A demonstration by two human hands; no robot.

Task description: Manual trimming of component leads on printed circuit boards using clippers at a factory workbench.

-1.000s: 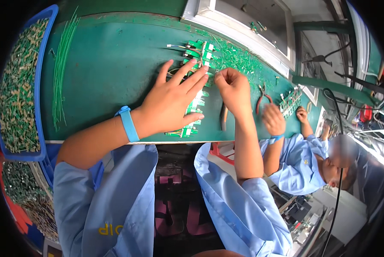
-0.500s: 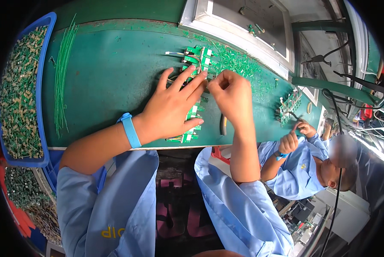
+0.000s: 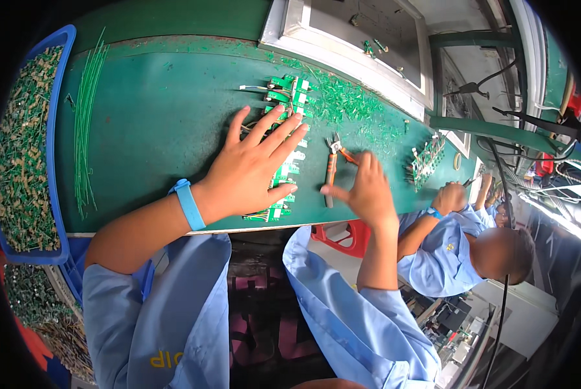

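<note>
My left hand (image 3: 248,162) lies with fingers spread over a row of green circuit boards (image 3: 293,92) carrying white parts and thin wires. It covers the middle of the row; board ends show above the fingers and below the thumb. To the right of the boards are orange-handled cutting pliers (image 3: 330,170), jaws pointing away from me and handles spread wide. My right hand (image 3: 372,194) is over them, thumb apart from the fingers. The thumb tip is at one handle, and the fingers hide the end of the other. Firm contact cannot be made out.
Green scraps (image 3: 352,97) litter the bench beyond the boards. A blue bin (image 3: 62,129) of small parts and a bundle of green strips (image 3: 86,129) are at left. Another board row (image 3: 426,161) lies near a co-worker (image 3: 443,256) at right. A white-framed panel (image 3: 342,48) borders the back.
My right hand has left the boards, where its fingers were pinched, and moved right and nearer over the pliers, opening. The pliers' jaws now show. My left hand stays on the boards.
</note>
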